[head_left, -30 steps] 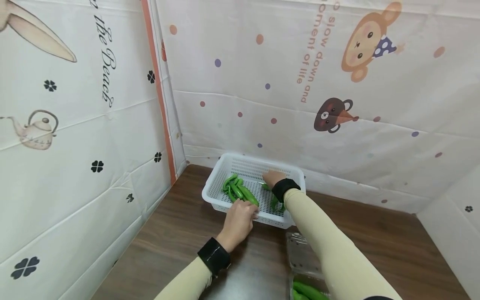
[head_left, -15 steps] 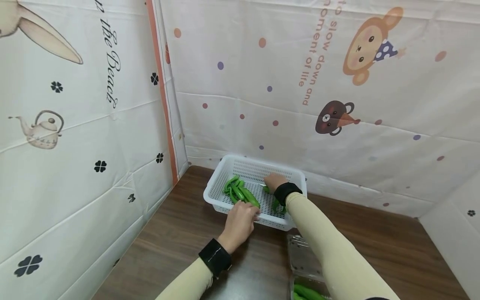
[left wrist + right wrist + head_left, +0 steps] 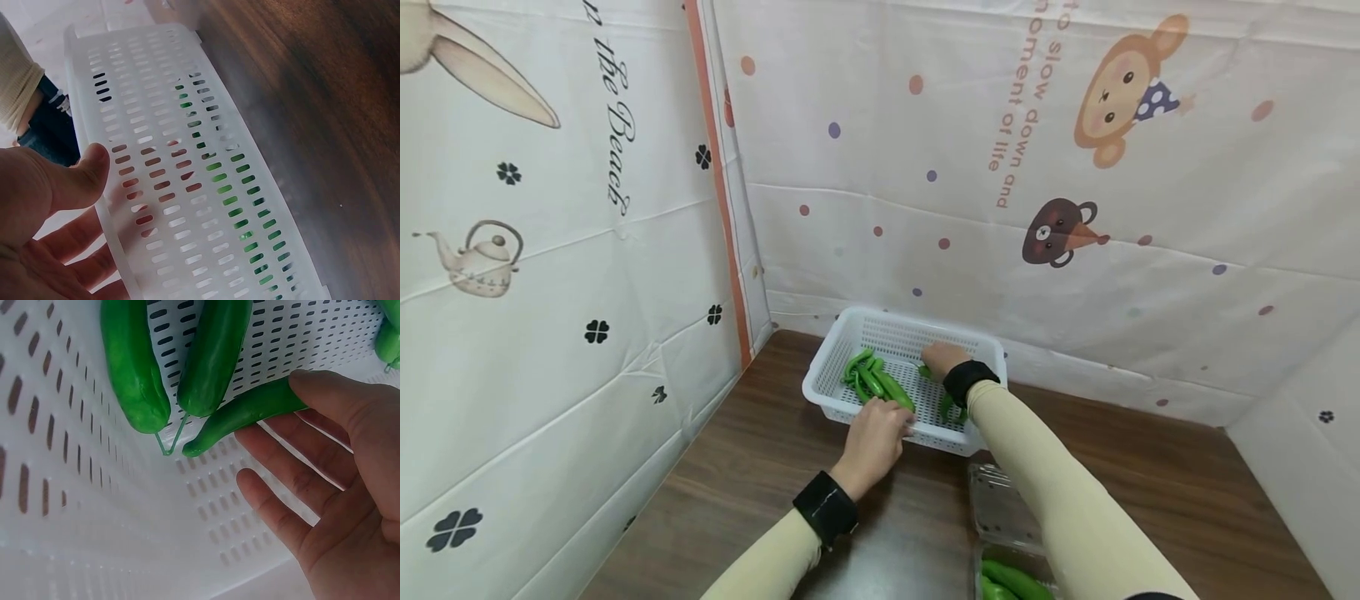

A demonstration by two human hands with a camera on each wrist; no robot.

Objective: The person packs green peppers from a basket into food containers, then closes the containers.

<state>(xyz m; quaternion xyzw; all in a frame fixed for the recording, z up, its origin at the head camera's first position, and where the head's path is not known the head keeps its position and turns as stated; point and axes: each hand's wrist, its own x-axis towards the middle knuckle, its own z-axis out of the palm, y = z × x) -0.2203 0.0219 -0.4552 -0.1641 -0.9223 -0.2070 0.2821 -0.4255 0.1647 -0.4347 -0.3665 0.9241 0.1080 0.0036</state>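
Note:
A white perforated plastic basket (image 3: 940, 434) stands on the table against the back wall. My left hand (image 3: 874, 443) grips its near rim, thumb on the outside and fingers over the inner side, as the left wrist view shows. Inside the basket, my right hand (image 3: 945, 360) pinches a slim green chili pepper (image 3: 250, 417) between thumb and fingers. Two thicker green peppers (image 3: 134, 369) with thin looped stems lie beside that one, near the basket's wall. More green peppers (image 3: 880, 385) lie in a bunch in the basket's left half.
A clear plastic box (image 3: 979, 571) with its lid (image 3: 1003, 504) folded back stands at the front, partly under my right forearm. Green peppers (image 3: 1015, 581) lie in it. Printed white sheets hang behind and to the left of the dark wooden table (image 3: 715, 500).

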